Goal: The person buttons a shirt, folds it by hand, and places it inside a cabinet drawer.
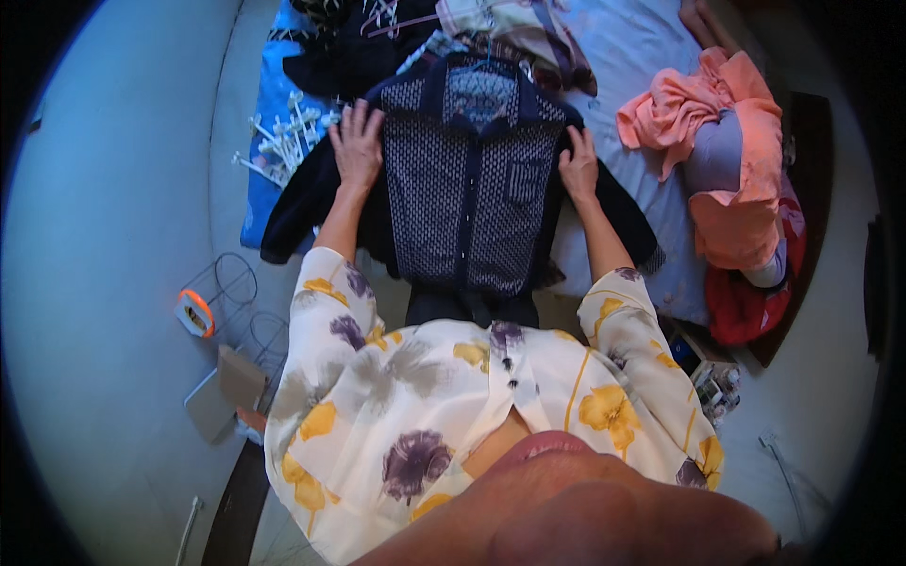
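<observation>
A dark blue patterned button-up shirt point(435, 205) lies front up before me on the bed, its collar away from me and a hanger point(488, 64) showing at the neck. Its dark sleeves spread out to both sides. My left hand point(359, 145) rests flat with fingers spread on the shirt's edge near the shoulder at the left. At the opposite shoulder, my right hand point(579, 164) touches the dark cloth, its fingers slightly bent; whether it pinches the cloth is not clear.
White plastic hangers point(283, 145) are heaped on the bed's blue cover at the left. More clothes point(509, 21) lie beyond the shirt. A person in an orange garment point(757, 127) is at the right side of the bed point(623, 92). A wire rack point(237, 283) stands at the lower left.
</observation>
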`<move>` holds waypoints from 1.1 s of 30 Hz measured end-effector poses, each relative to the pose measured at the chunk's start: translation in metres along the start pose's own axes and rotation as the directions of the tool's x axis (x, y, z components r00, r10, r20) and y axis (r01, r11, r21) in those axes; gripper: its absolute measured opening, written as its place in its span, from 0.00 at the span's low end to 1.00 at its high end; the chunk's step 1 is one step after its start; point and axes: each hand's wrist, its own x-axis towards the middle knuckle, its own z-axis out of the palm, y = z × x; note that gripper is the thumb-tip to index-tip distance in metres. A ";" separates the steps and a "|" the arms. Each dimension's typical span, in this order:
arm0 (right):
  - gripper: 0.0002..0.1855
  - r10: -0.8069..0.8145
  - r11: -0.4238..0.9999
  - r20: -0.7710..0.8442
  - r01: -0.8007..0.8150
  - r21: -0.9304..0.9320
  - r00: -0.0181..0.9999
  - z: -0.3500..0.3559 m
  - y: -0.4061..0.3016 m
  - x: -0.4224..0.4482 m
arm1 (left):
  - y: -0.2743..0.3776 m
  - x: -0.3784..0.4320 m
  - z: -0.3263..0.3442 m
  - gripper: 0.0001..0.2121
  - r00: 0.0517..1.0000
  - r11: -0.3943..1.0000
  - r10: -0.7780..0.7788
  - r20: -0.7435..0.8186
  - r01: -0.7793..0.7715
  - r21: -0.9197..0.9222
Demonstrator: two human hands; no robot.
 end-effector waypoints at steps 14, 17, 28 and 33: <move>0.28 -0.114 0.991 0.188 0.098 0.091 0.976 -0.013 -0.063 -0.142 | 0.051 -0.177 -0.020 0.24 0.969 0.952 -0.243 0.033 0.245 -0.185; 0.28 -0.447 0.882 0.270 0.369 0.293 0.853 0.004 -0.131 -0.156 | 0.112 -0.178 -0.025 0.24 0.982 0.952 0.107 0.159 -0.055 -0.302; 0.32 0.487 0.614 0.667 -0.764 0.197 0.563 0.011 0.090 -0.321 | 0.005 -0.352 0.034 0.27 0.469 0.157 -0.673 0.572 0.847 -0.509; 0.46 0.680 0.504 0.584 -0.861 0.068 0.444 0.072 0.033 -0.309 | 0.015 -0.303 0.072 0.20 0.477 0.284 -0.706 0.525 0.868 -0.407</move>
